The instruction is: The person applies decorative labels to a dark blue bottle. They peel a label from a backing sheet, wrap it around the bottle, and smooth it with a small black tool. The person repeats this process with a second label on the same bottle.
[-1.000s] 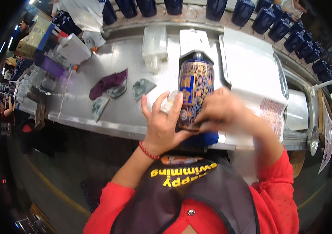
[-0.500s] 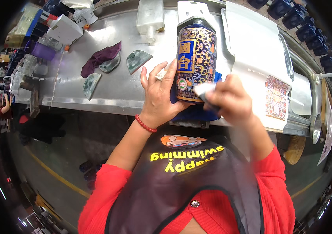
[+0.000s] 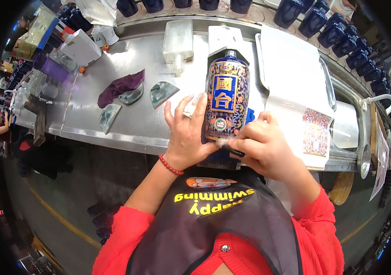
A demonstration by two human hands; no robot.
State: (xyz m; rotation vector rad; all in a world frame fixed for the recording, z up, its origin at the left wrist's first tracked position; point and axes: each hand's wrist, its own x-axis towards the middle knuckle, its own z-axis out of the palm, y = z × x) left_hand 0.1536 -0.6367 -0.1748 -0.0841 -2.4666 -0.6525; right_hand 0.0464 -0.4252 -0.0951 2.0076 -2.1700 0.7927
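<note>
A dark blue bottle (image 3: 240, 87) with a gold-and-floral label lies on its back, its neck away from me. My left hand (image 3: 187, 130) grips it by its left side and base, thumb near the bottom edge. A scrap of white material (image 3: 190, 109) is tucked between that hand's fingers. My right hand (image 3: 266, 144) is closed around a small dark flat tool with a pale edge (image 3: 236, 151), pressed at the bottle's lower edge. My fingers cover most of the tool. A blue cloth (image 3: 250, 114) shows beside the bottle.
Half-round green marbled pieces (image 3: 163, 93) and a purple cloth (image 3: 121, 87) lie on the steel table (image 3: 133, 133). A clear empty bottle (image 3: 178, 43) lies behind. At right are white sheets (image 3: 292, 68) and a patterned label sheet (image 3: 315, 133). Several blue bottles (image 3: 315, 20) line the back.
My right hand has moved left and down with the tool, from the bottle's lower right to its bottom edge. The whole view has shifted, showing more of the back row.
</note>
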